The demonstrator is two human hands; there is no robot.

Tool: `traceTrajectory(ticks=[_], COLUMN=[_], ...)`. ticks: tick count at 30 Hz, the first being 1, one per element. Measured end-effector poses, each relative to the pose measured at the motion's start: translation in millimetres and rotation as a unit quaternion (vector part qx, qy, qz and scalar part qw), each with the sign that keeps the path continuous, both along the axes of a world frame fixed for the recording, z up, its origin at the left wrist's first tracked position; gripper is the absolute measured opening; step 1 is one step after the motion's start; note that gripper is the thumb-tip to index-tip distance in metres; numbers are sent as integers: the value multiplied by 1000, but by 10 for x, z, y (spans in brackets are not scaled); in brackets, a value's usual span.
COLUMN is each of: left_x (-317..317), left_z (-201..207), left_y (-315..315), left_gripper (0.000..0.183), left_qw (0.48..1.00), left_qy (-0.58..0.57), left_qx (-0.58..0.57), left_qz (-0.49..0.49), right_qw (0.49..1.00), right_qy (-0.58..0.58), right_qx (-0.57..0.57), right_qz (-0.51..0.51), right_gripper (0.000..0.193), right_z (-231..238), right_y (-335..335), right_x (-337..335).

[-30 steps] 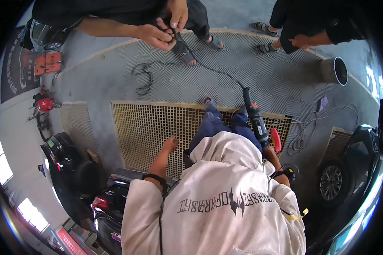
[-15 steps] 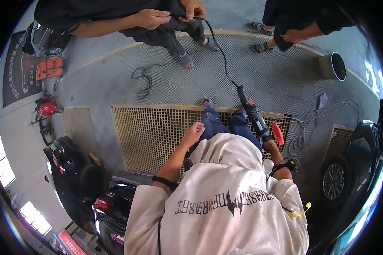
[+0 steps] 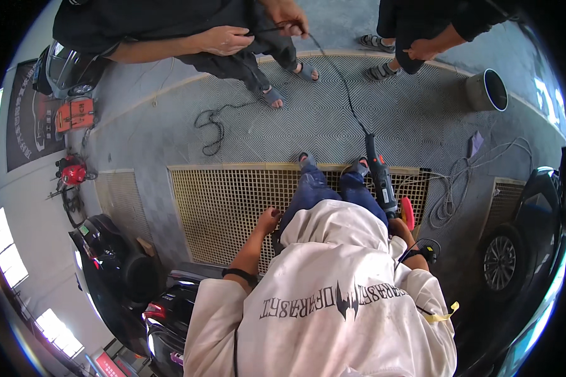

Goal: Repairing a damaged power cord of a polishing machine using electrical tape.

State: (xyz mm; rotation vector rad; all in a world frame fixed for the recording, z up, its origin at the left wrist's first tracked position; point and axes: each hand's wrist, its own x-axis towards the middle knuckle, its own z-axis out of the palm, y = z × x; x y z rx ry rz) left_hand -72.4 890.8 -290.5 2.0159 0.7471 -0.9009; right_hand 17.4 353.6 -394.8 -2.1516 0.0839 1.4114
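Observation:
My right hand is wrapped round the head end of a black and grey polisher with a red pad. The tool is held at my right thigh, its rear handle pointing away from me. A black power cable runs from that handle up to another person's hands, which hold it at the top. Beside my left thigh, my left hand hangs with its fingers curled in and nothing visible in them.
Yellow-edged floor grating lies under me. Loose black cord is on the patterned floor ahead. A metal bucket, a coiled hose and a dark car are at the right. A second person stands near the bucket.
My left hand has dropped toward me and left, away from my thigh. The polisher has swung more upright and closer to my leg. The other person's right-side hand has moved along the cable.

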Motion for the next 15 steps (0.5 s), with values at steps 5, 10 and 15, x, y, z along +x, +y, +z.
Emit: traceTrajectory(ticks=[5,10,15], left_x=[46,156,326], left_z=[-45,-71,46], left_y=[-64,-79,-64], left_gripper=[32,25,25], left_qw=[999,992,993], left_qy=[-31,-111,-94], left_qx=[-18,-47,-34], left_qz=[31,24,57], right_qw=[997,995,995], right_qy=[33,49,45], right_qx=[-60,-87,-90], right_qz=[-21,-21,-17], right_gripper=[18,20,22], right_z=[3,20,-2], right_y=[34,116,109], right_x=[22,53,129])
